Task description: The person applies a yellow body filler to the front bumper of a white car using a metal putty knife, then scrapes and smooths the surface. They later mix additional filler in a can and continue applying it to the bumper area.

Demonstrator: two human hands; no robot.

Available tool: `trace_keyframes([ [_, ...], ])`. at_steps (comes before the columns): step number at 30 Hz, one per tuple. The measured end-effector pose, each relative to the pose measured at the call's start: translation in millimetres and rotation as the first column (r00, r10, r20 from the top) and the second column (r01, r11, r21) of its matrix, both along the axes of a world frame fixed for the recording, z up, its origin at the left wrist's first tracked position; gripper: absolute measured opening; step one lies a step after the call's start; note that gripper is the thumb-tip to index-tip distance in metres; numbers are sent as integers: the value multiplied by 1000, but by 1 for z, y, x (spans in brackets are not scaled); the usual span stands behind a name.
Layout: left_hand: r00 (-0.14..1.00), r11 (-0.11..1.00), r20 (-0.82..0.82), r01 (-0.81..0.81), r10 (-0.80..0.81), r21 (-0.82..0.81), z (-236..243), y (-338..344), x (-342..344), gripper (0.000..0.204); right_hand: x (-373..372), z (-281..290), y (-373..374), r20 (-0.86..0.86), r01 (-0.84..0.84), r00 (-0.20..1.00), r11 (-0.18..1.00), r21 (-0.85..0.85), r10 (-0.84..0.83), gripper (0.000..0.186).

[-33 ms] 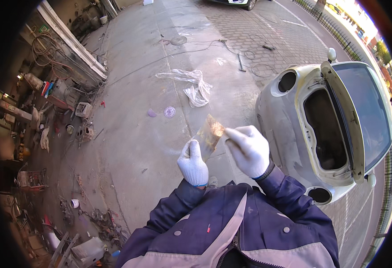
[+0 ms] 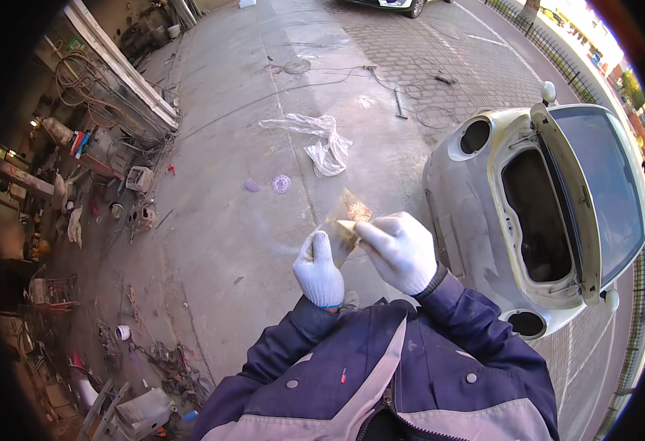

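I stand on a concrete yard in a dark blue jacket and white knit gloves. My left hand and my right hand are together in front of my chest. Both pinch a small tan, crinkled sheet, partly translucent with a brownish patch near its top. My left hand grips its lower left edge and my right fingers grip its right side. The sheet stands tilted above both hands.
A pale, stripped car body with an open lid stands close on my right. A clear plastic sheet and two small round discs lie ahead. Workshop clutter lines the left; cables and a tool lie farther off.
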State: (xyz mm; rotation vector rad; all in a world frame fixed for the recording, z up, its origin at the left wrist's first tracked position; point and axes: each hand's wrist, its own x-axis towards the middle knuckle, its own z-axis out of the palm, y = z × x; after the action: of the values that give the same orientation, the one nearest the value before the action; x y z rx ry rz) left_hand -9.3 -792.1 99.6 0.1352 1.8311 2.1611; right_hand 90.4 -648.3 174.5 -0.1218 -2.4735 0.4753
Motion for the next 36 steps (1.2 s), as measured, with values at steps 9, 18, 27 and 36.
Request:
trace_keyframes([
  [9,967,966,243,-131,75,223,2,-38,-25,38,-51,-70,51,67,217,975,856,-468,-211,20],
  [18,913,922,394,-238,106,305,-3,-2,-46,50,-110,-46,21,-14,-21,967,25,-999,256,32],
  [27,980,971,184,31,-76,237,2,29,-65,48,-145,-46,69,147,63,893,205,-977,424,35],
  [36,967,963,254,-91,24,254,14,46,-85,47,-171,-57,91,189,42,875,319,-947,446,37],
])
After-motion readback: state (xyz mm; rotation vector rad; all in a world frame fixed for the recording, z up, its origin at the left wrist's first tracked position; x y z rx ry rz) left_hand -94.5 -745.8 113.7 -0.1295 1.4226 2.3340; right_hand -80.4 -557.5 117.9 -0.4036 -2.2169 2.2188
